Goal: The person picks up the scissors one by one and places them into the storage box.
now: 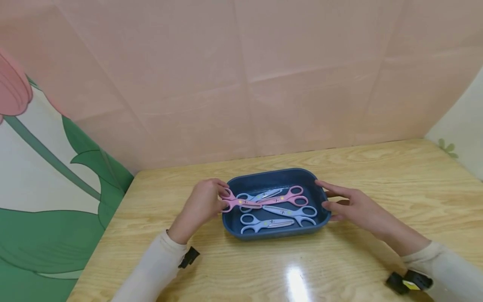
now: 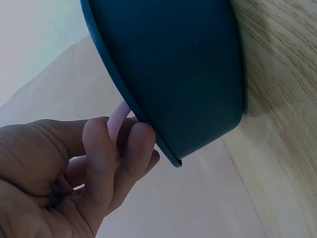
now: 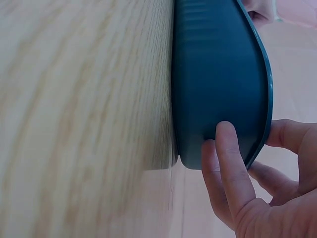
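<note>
A dark blue plastic tray point(image 1: 273, 235) sits on the table with pink and light blue scissors in it. My left hand point(image 1: 203, 203) is at the tray's left end and pinches a handle loop of a pair of pink scissors point(image 1: 241, 203), whose blades point right over the other scissors. In the left wrist view the pink loop point(image 2: 118, 116) shows between the fingers, beside the rim. At the right end my right hand point(image 1: 351, 205) holds the tray, with fingertips point(image 3: 227, 131) on its outer wall and a finger at the rim.
Also in the tray lie another pink pair point(image 1: 289, 198) and three light blue pairs, one of them the near scissors point(image 1: 266, 223). The wooden table point(image 1: 396, 180) meets a pink-covered wall point(image 1: 241, 84) at the back. A painted panel point(image 1: 49, 167) stands at left.
</note>
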The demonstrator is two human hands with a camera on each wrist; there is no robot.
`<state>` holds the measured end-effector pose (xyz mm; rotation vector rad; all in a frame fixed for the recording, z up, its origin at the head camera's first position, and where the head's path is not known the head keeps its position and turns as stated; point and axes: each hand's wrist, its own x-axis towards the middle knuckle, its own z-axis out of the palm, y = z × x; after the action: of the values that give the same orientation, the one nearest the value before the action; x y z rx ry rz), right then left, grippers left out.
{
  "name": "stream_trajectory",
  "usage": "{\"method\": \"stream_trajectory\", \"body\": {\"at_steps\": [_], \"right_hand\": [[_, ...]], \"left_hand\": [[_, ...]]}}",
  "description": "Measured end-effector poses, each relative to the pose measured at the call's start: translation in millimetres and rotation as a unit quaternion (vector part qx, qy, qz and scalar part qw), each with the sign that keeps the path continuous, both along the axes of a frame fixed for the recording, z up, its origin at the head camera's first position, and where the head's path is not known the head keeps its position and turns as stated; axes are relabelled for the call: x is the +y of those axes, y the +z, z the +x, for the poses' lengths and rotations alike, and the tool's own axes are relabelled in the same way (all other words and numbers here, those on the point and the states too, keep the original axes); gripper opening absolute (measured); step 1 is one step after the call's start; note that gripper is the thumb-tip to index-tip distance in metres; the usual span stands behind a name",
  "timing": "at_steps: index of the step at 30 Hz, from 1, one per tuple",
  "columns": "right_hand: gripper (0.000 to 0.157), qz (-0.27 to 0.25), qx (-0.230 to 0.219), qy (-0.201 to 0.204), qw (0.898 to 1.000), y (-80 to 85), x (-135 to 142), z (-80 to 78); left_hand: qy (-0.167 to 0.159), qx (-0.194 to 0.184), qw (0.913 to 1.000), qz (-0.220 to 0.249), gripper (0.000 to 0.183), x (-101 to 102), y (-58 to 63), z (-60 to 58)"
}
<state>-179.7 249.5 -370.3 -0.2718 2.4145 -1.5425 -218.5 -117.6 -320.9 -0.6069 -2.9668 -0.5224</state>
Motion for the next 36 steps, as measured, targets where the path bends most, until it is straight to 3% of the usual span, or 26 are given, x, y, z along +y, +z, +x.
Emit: {"method": "stream_trajectory", "body": {"at_steps": [8,23,36], "right_hand": [[0.065,-0.004,0.0,-0.002,1.0,-0.2,-1,0.7],[0.065,-0.01,-0.003,0.0,1.0,0.6,-2,0.6],[0.066,-0.005,-0.004,-0.003,1.0,2.4,-2,1.1]], "left_hand": [[-0.001,0.006,0.9999,-0.013,0.01,7,0.1,1.3],[-0.046,0.029,0.9985,-0.004,0.011,17,-1.5,-0.4],[-0.034,0.005,0.9981,-0.051,0.015,29,-6.4,-0.4]]}}
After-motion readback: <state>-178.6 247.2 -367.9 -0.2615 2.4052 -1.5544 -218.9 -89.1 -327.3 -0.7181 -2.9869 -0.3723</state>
